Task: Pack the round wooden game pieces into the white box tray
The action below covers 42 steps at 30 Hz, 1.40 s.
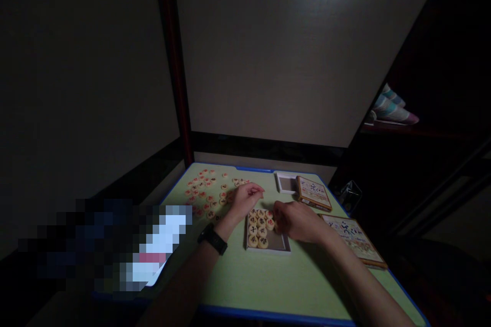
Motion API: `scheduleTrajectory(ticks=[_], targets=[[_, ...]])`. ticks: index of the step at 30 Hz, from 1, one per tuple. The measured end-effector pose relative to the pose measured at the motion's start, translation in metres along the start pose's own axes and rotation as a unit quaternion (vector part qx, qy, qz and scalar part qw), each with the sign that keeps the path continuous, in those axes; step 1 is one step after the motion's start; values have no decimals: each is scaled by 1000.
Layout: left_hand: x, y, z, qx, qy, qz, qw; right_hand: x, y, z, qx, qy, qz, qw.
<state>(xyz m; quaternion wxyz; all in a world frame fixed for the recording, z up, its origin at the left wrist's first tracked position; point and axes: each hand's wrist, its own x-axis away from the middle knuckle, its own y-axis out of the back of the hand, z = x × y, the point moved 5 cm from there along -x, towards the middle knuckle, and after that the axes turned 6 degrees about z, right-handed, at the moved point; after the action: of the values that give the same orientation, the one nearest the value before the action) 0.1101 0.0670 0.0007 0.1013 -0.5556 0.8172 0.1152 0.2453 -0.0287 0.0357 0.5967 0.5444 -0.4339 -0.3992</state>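
Note:
A shallow white box tray (pixel 275 245) stands on the green table, partly filled with round wooden Chinese chess pieces (pixel 262 222) marked in black and red. Over the tray's right side is my right hand (pixel 297 220), fingers curled down; whatever they hold is hidden. My left hand (pixel 247 200) hovers just beyond the tray's far left corner, its thumb and fingers pinched together. I cannot make out anything between them. A dark watch (pixel 213 238) is on my left wrist. More loose chess pieces (pixel 209 198) lie scattered to the left, a few partly behind my left hand.
Another white tray (pixel 286 184) is at the back right, partly covered by a printed box lid (pixel 313 194). A second printed lid (pixel 353 237) lies near the right edge. A pixelated bright object (pixel 161 245) sits at left. A wall (pixel 264 76) rises behind the blue-edged table (pixel 238 286).

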Motion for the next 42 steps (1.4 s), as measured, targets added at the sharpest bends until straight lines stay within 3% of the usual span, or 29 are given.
scheduleTrajectory(ticks=[31, 42], targets=[[0, -2, 1, 3, 10, 9, 1000, 1, 1, 0, -7, 6, -4, 1000], [0, -3, -2, -14, 11, 12, 1000, 3, 8, -8, -129, 33, -9, 991]])
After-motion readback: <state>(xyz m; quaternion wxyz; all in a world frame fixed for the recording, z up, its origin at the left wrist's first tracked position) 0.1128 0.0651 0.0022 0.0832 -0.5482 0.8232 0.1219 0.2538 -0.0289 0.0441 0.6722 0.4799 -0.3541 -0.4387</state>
